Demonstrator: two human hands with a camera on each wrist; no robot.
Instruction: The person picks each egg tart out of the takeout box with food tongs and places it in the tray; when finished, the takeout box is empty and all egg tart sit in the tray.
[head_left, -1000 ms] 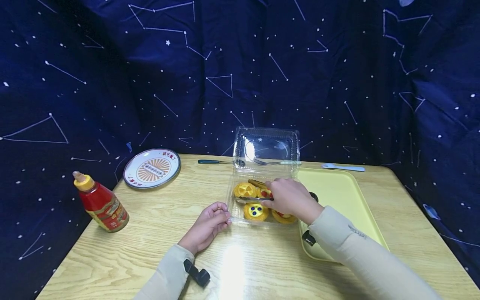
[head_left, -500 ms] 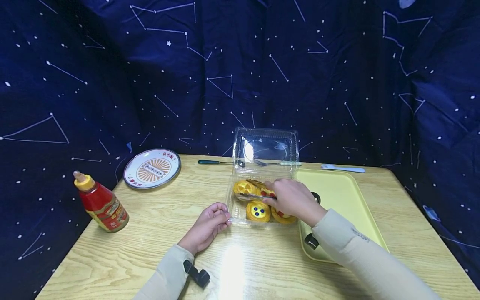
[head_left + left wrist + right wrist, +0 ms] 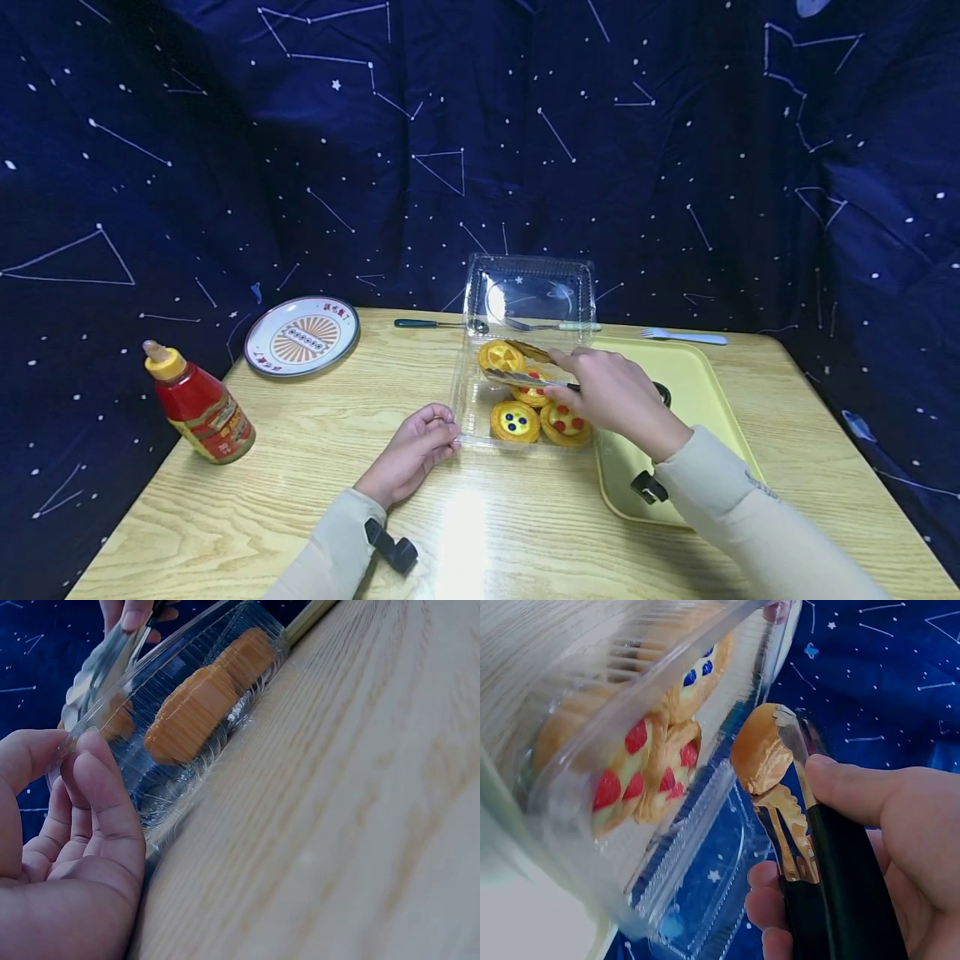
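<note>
My right hand point(image 3: 618, 396) grips black-handled tongs point(image 3: 855, 900), whose metal ends clasp an egg tart point(image 3: 495, 356) topped with yellow pieces. That tart is raised over the back of a clear plastic box point(image 3: 476, 408), above the other tarts. Inside the box sit a tart with blue berries point(image 3: 515, 422) and two red-topped ones, one at the front right point(image 3: 566, 423) and one partly behind the tongs point(image 3: 531, 395). My left hand point(image 3: 411, 458) pinches the box's front left rim between thumb and fingers, as the left wrist view shows. The hinged lid point(image 3: 528, 292) stands up behind.
A yellow tray point(image 3: 682, 375) lies right of the box, under my right forearm. Along the back are a dark-handled spoon point(image 3: 416, 323), a fork point(image 3: 577, 327) and a light blue fork point(image 3: 686, 337). At left are a patterned plate point(image 3: 303, 336) and a red sauce bottle point(image 3: 206, 412).
My right hand has moved right, and the tongs have lifted the yellow-topped tart up from among the others. The blue-berry tart shifted slightly right earlier. My left hand stays at the rim.
</note>
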